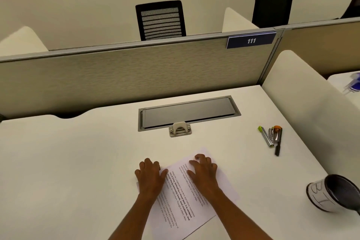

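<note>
A printed sheet of paper lies tilted on the white desk, close to the front edge. My left hand rests palm down on the sheet's left edge, partly on the desk, fingers spread. My right hand lies flat on the upper right part of the sheet, fingers straight. Both hands cover part of the text.
A grey cable hatch with a small metal hole punch in front sits mid-desk. A green highlighter, stapler and black pen lie at right. A mug stands near the right edge. Partition panels bound the desk.
</note>
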A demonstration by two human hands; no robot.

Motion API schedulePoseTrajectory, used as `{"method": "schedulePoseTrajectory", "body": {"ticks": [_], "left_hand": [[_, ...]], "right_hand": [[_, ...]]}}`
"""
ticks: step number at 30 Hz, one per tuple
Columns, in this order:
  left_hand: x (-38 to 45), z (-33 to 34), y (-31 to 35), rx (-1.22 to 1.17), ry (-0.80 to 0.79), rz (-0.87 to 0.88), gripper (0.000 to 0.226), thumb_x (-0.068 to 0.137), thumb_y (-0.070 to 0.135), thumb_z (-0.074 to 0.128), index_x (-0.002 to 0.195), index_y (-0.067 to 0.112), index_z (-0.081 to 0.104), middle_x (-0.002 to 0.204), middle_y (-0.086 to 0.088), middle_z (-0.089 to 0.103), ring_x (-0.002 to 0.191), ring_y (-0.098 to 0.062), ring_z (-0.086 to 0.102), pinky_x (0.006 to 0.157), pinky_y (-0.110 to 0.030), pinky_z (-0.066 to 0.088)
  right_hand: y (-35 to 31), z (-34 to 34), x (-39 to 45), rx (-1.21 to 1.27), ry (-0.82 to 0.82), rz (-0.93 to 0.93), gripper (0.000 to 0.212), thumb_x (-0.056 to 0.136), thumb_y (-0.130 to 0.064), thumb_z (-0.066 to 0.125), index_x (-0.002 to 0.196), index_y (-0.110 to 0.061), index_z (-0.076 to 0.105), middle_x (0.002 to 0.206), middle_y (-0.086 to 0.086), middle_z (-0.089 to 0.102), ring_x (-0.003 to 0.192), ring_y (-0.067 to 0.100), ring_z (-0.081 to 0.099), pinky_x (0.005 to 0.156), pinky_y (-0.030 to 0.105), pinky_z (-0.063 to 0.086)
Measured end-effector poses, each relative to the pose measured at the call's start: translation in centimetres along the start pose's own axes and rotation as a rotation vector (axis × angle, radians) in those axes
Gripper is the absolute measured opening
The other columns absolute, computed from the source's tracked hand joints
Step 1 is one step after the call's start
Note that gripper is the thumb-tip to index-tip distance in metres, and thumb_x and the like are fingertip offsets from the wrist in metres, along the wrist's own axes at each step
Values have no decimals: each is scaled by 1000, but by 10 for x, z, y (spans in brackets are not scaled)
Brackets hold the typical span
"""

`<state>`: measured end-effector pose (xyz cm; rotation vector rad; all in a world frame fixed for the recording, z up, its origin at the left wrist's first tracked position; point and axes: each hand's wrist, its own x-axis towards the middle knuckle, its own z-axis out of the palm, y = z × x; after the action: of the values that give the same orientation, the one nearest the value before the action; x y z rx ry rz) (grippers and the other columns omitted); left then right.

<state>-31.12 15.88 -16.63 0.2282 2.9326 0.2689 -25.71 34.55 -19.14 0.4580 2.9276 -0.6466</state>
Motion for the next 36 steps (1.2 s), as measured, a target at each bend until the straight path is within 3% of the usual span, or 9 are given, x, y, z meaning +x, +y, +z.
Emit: {"method": "schedulePoseTrajectory", "body": {"ticks": [8, 19, 22, 25, 28, 31, 33, 36], "left_hand": [[-54, 5, -27, -30, -39, -73, 36, 93, 54, 46, 99, 22, 61, 109, 1, 55, 108, -21, 47, 92, -40, 38], [-114, -2, -83, -119, -70, -100, 35, 94, 48, 49, 90, 15, 62, 97, 0, 67, 95, -23, 62, 90, -40, 42], [-127, -6, -97, -231, -78, -123, 33, 91, 45, 57, 84, 13, 60, 92, -4, 68, 89, -26, 64, 82, -36, 48], [-135, -8, -111, -403, -110, -167, 36, 87, 41, 65, 68, 15, 50, 81, -4, 62, 76, -25, 58, 66, -30, 43], [-139, -10, -120, -498, -179, -157, 43, 83, 39, 72, 59, 16, 45, 71, 1, 53, 74, -23, 55, 66, -30, 41], [-140, -11, -125, -630, -211, -143, 25, 79, 30, 78, 82, 9, 65, 94, -2, 57, 95, -27, 61, 83, -31, 46], [-140, -11, -127, -705, -223, -171, 30, 79, 24, 78, 100, 5, 69, 113, -6, 60, 109, -29, 60, 94, -34, 47], [-142, -10, -128, -758, -243, -215, 29, 80, 21, 77, 103, 4, 69, 120, -11, 64, 110, -30, 61, 96, -40, 49]], "right_hand": [[-15, 13, -72, 11, 43, 3, 38, 94, -43, 50, 130, -31, 53, 146, -7, 37, 130, 16, 34, 103, 34, 26], [-40, 26, -159, 113, 232, 218, 44, 93, -35, 54, 135, -24, 48, 140, 0, 42, 123, 20, 42, 103, 36, 37], [-45, 34, -177, 215, 217, 256, 47, 92, -29, 57, 136, -17, 47, 137, 3, 41, 122, 22, 41, 104, 35, 38], [-53, 43, -188, 287, 161, 247, 46, 91, -21, 60, 134, -10, 49, 136, 6, 43, 125, 24, 40, 106, 33, 37], [-60, 46, -196, 293, 124, 222, 41, 89, -16, 63, 128, -7, 54, 133, 7, 45, 124, 24, 39, 105, 29, 35], [-63, 46, -199, 293, 109, 213, 37, 88, -12, 65, 124, -6, 57, 132, 7, 45, 124, 23, 40, 103, 24, 34], [-63, 43, -200, 302, 94, 211, 37, 87, -10, 65, 123, -6, 58, 132, 6, 46, 125, 23, 41, 103, 24, 35], [-62, 37, -203, 349, 116, 229, 39, 86, -8, 66, 125, -7, 58, 132, 7, 47, 124, 23, 46, 105, 25, 36]]}}
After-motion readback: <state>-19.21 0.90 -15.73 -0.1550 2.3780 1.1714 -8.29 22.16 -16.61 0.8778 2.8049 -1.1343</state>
